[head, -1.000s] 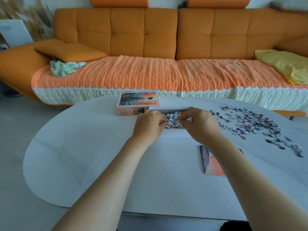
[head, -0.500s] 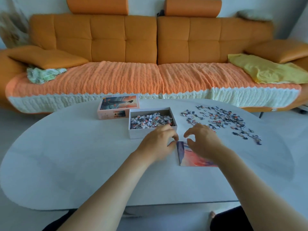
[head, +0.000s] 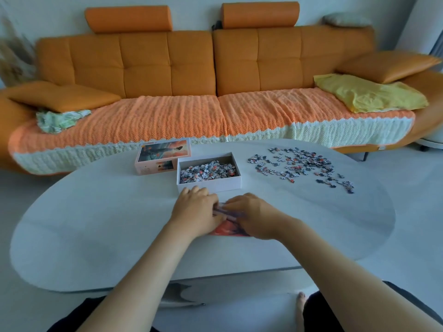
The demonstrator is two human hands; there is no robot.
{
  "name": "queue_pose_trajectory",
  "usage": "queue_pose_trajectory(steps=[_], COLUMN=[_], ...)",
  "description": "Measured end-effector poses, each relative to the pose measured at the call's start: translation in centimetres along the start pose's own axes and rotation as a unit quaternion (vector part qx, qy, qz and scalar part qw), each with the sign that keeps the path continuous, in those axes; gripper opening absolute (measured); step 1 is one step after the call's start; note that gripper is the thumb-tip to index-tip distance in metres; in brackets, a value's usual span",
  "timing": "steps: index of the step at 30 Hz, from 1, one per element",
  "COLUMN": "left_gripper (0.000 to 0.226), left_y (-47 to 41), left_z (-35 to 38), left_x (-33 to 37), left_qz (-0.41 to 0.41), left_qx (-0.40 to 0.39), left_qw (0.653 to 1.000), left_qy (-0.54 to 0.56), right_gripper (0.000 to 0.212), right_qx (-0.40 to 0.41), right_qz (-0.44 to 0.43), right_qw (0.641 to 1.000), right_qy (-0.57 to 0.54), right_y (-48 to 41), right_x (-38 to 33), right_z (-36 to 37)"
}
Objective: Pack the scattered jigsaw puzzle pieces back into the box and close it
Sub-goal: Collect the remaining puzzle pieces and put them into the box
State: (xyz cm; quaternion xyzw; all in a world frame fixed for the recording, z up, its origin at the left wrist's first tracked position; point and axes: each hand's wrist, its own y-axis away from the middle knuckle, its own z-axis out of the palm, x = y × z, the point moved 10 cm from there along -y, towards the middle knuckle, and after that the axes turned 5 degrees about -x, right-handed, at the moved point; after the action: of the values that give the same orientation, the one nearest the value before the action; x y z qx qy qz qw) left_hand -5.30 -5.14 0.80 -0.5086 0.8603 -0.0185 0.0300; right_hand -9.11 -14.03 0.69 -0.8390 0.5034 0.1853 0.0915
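- Left hand (head: 195,212) and right hand (head: 253,218): side by side, knuckles up. The fingers of both curl onto the far edge of a flat orange-and-pink printed sheet (head: 227,230) and pinch it. That edge appears raised off the pale grey oval tabletop (head: 96,224). Blur prevents a finer reading of the grip.
- White open cardboard box tray (head: 208,186): just beyond the left hand's fingertips, upright and partly filled with small pieces.
- Picture-printed cardboard box lid (head: 163,154): beyond the left hand and to its left, lying against the tray's far-left corner, printed face up.
- Scattered dark-and-orange jigsaw puzzle pieces (head: 299,164): beyond the right hand and to its right, well apart from it, spread loose beside the tray.
- Step in hand, as judged: lifting the sheet, either to pack it or to use it as a scoop. Packing is only part done and the lid is off.
- Next move calls for a level lift of the thin sheet without creasing it, then a carry towards the tray or the loose pieces. The many pieces need gathering before closure.
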Motion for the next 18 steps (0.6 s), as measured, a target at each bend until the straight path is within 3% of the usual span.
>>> queue_pose_trajectory(steps=[5, 9, 12, 18], left_gripper=[0.032, 0.025, 0.022, 0.040], left_y=[0.1, -2.6, -6.0, -12.7], left_z=[-0.8, -3.1, -2.9, 0.6], left_x=[-0.7, 5.9, 10.7, 14.9], left_qz=[-0.043, 0.035, 0.063, 0.022], left_qx=[-0.009, 0.064, 0.072, 0.033], left_qw=[0.999, 0.990, 0.972, 0.964], left_qy=[-0.005, 0.119, 0.213, 0.263], right_gripper=[0.036, 0.033, 0.032, 0.041], right_qx=[0.061, 0.123, 0.166, 0.211], right_qz=[0.064, 0.133, 0.177, 0.291], right_qw=[0.995, 0.982, 0.970, 0.933], right_qy=[-0.044, -0.051, -0.012, 0.029], right_y=[1.0, 3.9, 6.7, 10.5], right_x=[3.8, 9.9, 14.3, 23.3], right_z=[-2.3, -5.5, -7.6, -9.3])
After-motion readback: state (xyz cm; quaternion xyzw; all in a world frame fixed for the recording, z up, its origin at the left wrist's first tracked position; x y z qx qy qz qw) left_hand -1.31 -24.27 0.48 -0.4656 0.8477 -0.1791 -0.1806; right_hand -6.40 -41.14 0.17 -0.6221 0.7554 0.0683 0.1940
